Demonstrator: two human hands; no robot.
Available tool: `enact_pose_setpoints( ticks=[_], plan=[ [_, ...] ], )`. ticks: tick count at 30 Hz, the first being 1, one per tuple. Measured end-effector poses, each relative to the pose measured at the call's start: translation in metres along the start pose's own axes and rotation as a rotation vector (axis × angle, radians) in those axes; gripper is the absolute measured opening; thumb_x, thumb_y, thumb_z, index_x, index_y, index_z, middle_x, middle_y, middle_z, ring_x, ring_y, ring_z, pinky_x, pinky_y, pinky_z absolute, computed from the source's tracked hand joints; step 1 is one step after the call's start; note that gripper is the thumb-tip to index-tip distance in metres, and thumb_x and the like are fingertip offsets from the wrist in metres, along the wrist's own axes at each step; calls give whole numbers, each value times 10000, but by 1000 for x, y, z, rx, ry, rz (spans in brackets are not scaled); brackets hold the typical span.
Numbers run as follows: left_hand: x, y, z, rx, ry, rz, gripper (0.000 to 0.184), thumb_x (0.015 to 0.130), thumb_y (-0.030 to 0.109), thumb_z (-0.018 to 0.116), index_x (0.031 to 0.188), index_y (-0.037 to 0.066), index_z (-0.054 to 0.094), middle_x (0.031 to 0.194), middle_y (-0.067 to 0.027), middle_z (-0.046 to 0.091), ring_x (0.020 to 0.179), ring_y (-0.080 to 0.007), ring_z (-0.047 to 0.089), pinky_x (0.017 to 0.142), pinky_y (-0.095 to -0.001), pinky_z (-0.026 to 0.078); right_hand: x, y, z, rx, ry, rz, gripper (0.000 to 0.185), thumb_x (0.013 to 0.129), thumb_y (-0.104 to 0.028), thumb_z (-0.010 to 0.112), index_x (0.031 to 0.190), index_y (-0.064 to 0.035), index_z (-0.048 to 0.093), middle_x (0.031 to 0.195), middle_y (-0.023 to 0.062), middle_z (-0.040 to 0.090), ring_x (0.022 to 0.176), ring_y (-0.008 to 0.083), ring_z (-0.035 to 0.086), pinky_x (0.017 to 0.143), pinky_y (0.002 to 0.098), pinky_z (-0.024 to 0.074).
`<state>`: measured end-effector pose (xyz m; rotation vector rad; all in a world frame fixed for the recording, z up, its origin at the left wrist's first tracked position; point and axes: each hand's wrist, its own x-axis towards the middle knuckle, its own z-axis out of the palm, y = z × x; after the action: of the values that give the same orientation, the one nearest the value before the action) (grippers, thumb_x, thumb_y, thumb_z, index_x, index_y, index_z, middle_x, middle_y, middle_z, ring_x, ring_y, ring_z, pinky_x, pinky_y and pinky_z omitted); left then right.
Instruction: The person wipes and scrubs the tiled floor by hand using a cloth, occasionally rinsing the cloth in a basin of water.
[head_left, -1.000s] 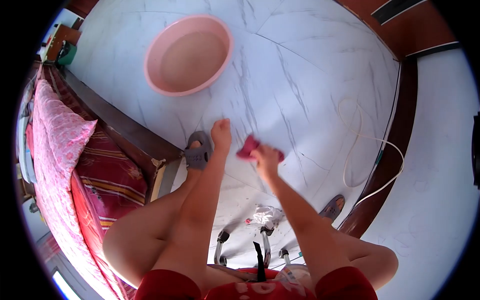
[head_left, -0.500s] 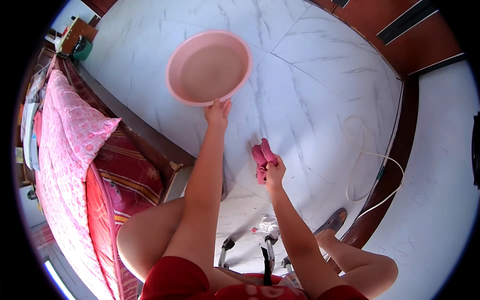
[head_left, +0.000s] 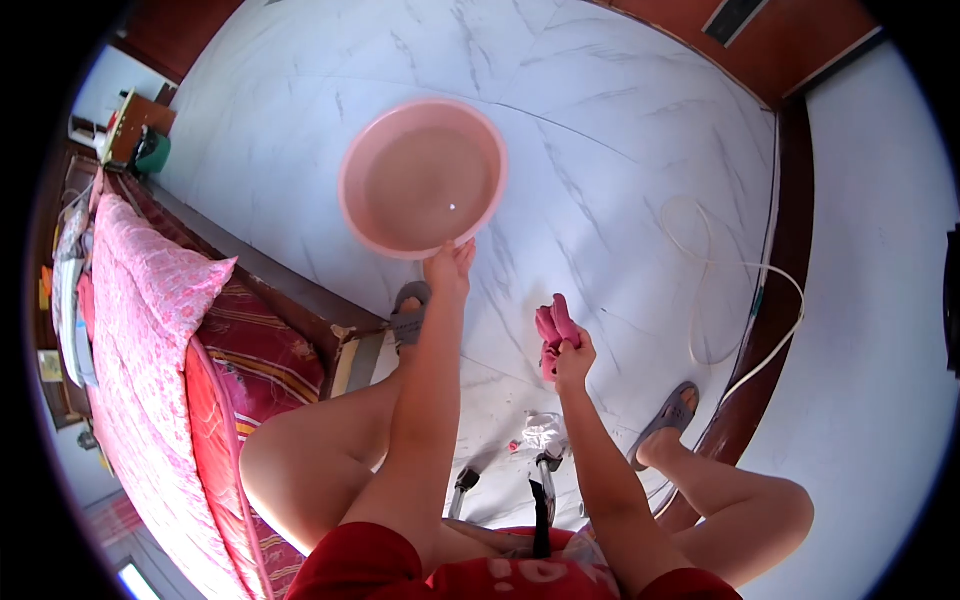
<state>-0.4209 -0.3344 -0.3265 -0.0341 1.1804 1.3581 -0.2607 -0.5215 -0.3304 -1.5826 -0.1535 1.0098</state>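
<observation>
A round pink basin (head_left: 357,205) with murky water in it stands on the marbled floor ahead of me. The fingers of my left hand (head_left: 449,268) are closed on its near rim. My right hand (head_left: 574,362), lower and to the right, grips a bunched dark pink cloth (head_left: 557,325) above the floor. The cloth sticks up and to the left out of the fist.
A bed with a pink flowered quilt (head_left: 150,270) runs along the left. A white cable (head_left: 768,268) loops on the floor at the right. Crumpled white plastic (head_left: 543,431) and chair legs (head_left: 465,483) are below. A green bin (head_left: 153,152) stands at upper left.
My left hand has reached forward and taken hold of the basin's rim, and the basin is now nearer. My right hand has lifted the cloth and shifted right.
</observation>
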Motion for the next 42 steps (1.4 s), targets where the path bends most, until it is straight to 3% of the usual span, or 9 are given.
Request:
enact_pose_setpoints(
  ticks=[9,12,18,24,26,30,34,36,42],
  plan=[
    [-87,-78,-15,123,18,-141,201,875,2,455,1074,20,473,968,-171,587,871,-317,624,786,-418,536,74,29,-125,152,193,-195,395,731,129,369,1063,-33,508,932,124,543,475,121,490,365,215,432],
    [-105,-107,-24,166,-12,-198,214,870,-1,462,1081,39,469,947,-166,594,865,-312,630,799,-424,538,117,18,-160,-478,381,-550,354,725,47,462,1064,47,562,1047,172,567,975,295,549,892,365,425],
    [-151,-157,-15,215,-110,-310,321,864,-2,501,1151,78,382,1007,-164,565,866,-316,636,735,-409,558,128,9,-133,-1203,394,-351,423,768,-135,579,1185,-194,540,1243,121,485,1072,351,490,862,466,454],
    [-180,-206,1,153,-142,-400,257,863,13,497,1116,15,454,1040,-173,565,941,-324,607,833,-430,524,23,47,-84,-1659,-135,-401,290,841,-215,502,1093,-74,510,1119,74,507,1021,242,483,844,413,362],
    [-197,-215,16,183,-123,-415,248,872,22,494,1116,17,453,1033,-171,566,942,-320,606,839,-427,521,-3,84,-93,-926,-421,-474,288,875,-278,490,1089,-86,511,964,48,533,961,194,499,842,348,393],
    [-211,-240,29,170,-137,-478,248,896,26,479,1125,33,385,1041,-165,560,904,-301,629,760,-390,552,-15,122,-124,-941,-975,-451,166,790,-252,616,931,-167,632,1068,55,551,1024,254,512,902,328,400],
    [-215,-242,21,300,-183,-513,199,890,86,525,1059,14,449,941,-143,594,882,-287,634,765,-372,546,41,81,-169,-1202,-573,-728,346,804,-241,567,1132,-138,528,1154,95,553,1091,221,501,883,378,423],
    [-215,-225,11,388,-279,-516,203,876,74,532,1051,13,450,927,-139,597,852,-283,641,747,-373,550,78,16,-174,-1162,-534,-47,565,733,-205,613,1274,-161,456,1293,119,470,1219,293,398,937,446,391],
    [-166,-186,-91,1003,-209,143,258,800,143,606,1015,24,528,797,-116,628,730,-199,631,629,-317,505,53,29,-162,-1343,-136,-554,560,683,-167,643,1223,-224,506,1360,77,381,1216,352,356,884,517,397]
  ],
)
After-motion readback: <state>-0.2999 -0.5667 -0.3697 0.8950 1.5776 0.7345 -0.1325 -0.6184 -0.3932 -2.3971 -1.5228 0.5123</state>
